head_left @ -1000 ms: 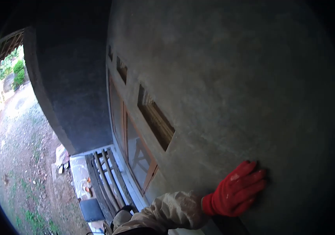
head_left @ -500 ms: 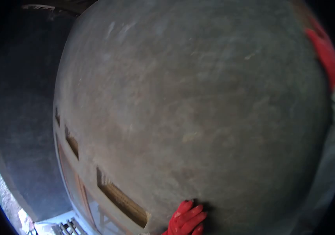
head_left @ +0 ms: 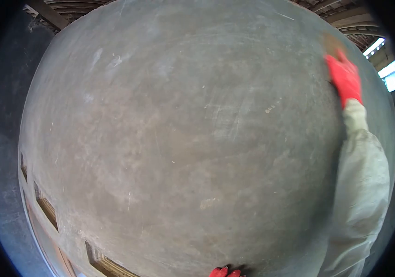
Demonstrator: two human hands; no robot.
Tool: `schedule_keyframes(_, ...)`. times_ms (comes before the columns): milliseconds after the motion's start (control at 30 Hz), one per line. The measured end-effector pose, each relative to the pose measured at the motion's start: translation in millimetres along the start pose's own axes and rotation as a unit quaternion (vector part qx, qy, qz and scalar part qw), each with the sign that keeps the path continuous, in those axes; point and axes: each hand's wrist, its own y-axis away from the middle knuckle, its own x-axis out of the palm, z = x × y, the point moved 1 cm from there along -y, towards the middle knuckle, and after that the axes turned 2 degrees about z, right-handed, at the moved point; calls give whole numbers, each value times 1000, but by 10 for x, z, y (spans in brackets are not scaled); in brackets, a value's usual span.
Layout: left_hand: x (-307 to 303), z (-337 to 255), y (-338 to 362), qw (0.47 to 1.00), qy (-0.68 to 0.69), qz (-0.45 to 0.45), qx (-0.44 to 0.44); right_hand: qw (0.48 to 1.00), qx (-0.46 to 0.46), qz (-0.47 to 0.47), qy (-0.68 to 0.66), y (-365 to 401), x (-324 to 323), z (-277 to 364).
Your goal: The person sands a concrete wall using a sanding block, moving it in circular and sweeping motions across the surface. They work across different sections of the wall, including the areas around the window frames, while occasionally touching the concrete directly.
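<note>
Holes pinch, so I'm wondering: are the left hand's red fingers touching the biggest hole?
Apart. The head view shows bare wall between the left hand's red fingers and the biggest hole.

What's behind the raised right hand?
Gray wall shows around the right hand; the patch directly behind it and the blurred brown object it holds is covered, so can't be seen.

The head camera faces the grey wall (head_left: 160, 138) up close.

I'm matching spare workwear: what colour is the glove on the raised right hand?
The glove is bright red, showing best in the head view, upper right.
</note>
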Motion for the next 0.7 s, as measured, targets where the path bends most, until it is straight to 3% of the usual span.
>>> schedule_keyframes(33, -12, -6, -9, 1000, -6, -4, -2, 991, -106, -62, -58, 289, -41, 565)
schedule_keyframes(67, -13, -9, -12, 1000, -14, -6, -6, 988, -104, -58, -95, 356, 13, 1010)
schedule_keyframes(100, 2, 8, -5, 1000, -12, -2, -6, 979, -160, -78, -97, 474, 48, 1383)
schedule_keyframes(167, 24, 54, 1, 1000, 12, -26, 9, 976, -195, -4, -92, 751, -161, 1925)
schedule_keyframes(267, -39, 8, -26, 1000, -5, 6, -13, 979, -184, -7, -92, 583, -96, 1661)
schedule_keyframes(300, -14, 35, -9, 1000, -2, 2, -12, 958, -279, -39, -50, 458, -34, 1290)
schedule_keyframes(367, 54, 96, 49, 998, 48, -41, 2, 991, -109, -44, -59, 180, -49, 681)
schedule_keyframes(400, 57, 105, 45, 998, 51, -43, 1, 992, 45, 50, -103, -9, -87, 310)
schedule_keyframes(467, 72, 95, 39, 997, 51, -59, 7, 989, 130, -73, -13, -275, 124, -460)
schedule_keyframes(500, 62, 99, 30, 997, 54, -59, 5, 989, 128, -72, -9, -206, 73, -333)
schedule_keyframes(567, 24, 75, -23, 996, 80, -42, 8, 996, 74, -8, -49, 107, -112, 199)
schedule_keyframes(600, 8, 53, -49, 996, 85, -39, 10, 998, -2, -12, -65, 202, -88, 448)
schedule_keyframes(633, -19, 22, -103, 997, 66, -34, 8, 980, -192, -48, -2, 433, -75, 746)
schedule_keyframes(667, -32, 5, -142, 999, 45, -29, 6, 960, -271, -64, -37, 634, -27, 1048)
schedule_keyframes(700, -46, -4, -168, 999, 49, -20, 6, 966, -226, -34, -119, 920, -114, 1482)
